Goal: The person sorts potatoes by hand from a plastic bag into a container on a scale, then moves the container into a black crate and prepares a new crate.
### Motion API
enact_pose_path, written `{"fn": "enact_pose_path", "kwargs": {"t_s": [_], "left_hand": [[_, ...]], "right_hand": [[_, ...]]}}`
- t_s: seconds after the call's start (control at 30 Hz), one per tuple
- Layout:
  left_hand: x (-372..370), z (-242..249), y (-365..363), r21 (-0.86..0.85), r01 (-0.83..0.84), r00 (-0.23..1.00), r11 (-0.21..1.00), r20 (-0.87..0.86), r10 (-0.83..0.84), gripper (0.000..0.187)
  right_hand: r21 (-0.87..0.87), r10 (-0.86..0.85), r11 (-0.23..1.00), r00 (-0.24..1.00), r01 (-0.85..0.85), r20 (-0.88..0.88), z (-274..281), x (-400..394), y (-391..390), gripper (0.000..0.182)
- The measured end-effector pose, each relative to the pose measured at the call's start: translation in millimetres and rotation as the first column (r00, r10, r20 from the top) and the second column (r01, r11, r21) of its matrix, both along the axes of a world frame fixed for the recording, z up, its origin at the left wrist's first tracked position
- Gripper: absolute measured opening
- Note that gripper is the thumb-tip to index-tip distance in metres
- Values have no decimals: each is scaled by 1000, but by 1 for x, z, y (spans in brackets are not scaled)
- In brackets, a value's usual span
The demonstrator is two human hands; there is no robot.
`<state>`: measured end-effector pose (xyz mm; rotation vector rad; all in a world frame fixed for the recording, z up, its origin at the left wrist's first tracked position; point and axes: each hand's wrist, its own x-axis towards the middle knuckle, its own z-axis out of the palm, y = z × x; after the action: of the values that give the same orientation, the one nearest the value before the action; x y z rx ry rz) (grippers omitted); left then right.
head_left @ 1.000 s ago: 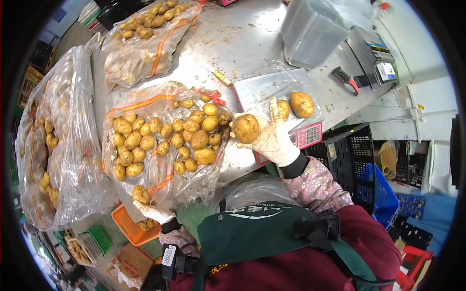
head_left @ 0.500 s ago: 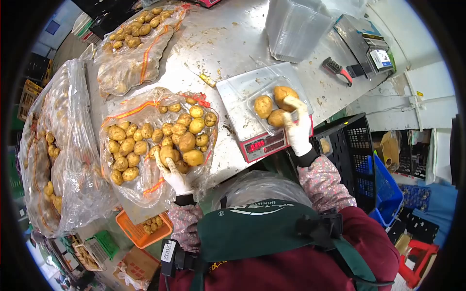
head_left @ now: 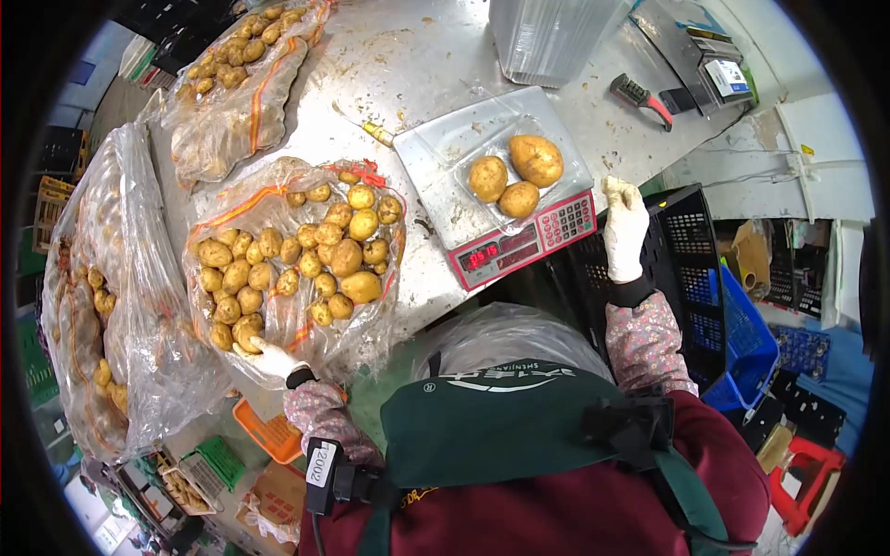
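My left hand [head_left: 271,360], in a white glove, has its fingers curled around the lower side of a potato [head_left: 247,330] at the near edge of an open plastic bag [head_left: 306,347] of potatoes. To the right, my gloved right hand [head_left: 627,232] is raised beside the scale, fingers curled together with nothing visible in them. A digital scale [head_left: 431,190] with a red front and lit display bears a clear plastic tray [head_left: 577,176]. Three potatoes lie in that tray: a large one [head_left: 536,160], one at left [head_left: 488,178] and one in front [head_left: 518,198].
More bagged potatoes lie at the far left [head_left: 246,116] and along the left side [head_left: 139,306]. Stacked clear trays [head_left: 547,42] stand behind the scale. A red-handled brush [head_left: 642,98] and a yellow-handled knife [head_left: 375,132] rest on the metal table. Black crates [head_left: 691,269] are below right.
My right hand has left the potatoes on the scale and moved right. My left hand has shifted left and nearer, from the bag's middle to a potato at its near edge.
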<state>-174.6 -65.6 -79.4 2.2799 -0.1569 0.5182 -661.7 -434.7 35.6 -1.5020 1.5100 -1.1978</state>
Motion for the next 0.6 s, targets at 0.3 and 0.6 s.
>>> {"fn": "enact_pose_path", "kwargs": {"t_s": [0.3, 0.6], "left_hand": [[-36, 20, -49, 402, 52, 998, 914, -59, -31, 46], [-196, 70, -325, -965, 108, -149, 240, -254, -956, 57]], "right_hand": [[-6, 108, 994, 992, -108, 70, -22, -7, -19, 31], [456, 225, 791, 887, -408, 403, -28, 6, -61, 20]]}}
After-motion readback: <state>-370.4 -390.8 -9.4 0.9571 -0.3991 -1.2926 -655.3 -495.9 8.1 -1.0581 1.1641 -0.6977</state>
